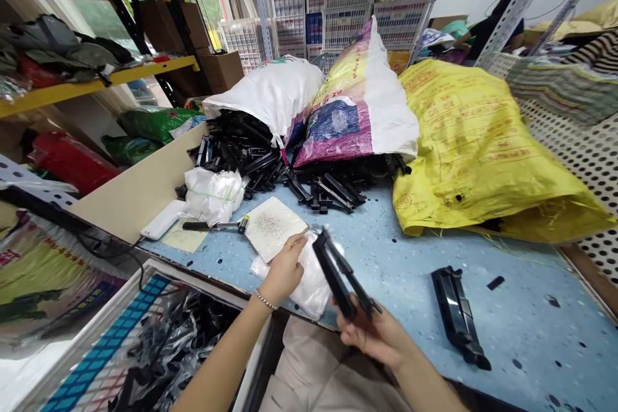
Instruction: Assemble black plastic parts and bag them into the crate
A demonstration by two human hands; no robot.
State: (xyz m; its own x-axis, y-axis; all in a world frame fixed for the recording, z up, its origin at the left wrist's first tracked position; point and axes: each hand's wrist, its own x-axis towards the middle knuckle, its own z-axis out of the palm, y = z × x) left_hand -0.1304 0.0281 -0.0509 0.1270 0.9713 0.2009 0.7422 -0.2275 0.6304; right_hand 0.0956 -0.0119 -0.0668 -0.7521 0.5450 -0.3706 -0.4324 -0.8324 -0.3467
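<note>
My left hand [284, 268] is at the near right corner of a pale square board [265, 244], its fingers closed; whatever they pinch is hidden. Many tiny pieces [273, 224] lie scattered on this board. My right hand [369, 335] grips a long black plastic part [334, 273] with a narrow bar along one side, held up at a slant over the table edge. Beneath both hands is a clear plastic bag [311, 290], partly covered. Farther right, another black plastic part [458, 315] lies on the blue table [386, 264].
A hammer-like tool [217, 226] lies left of the board, near a bundled plastic bag [215, 193] and a white device [163, 220]. Black parts [328, 192] spill from sacks [357, 103] at the back. A yellow sack [473, 148] stands right; a bin [159, 341] of bagged parts is lower left.
</note>
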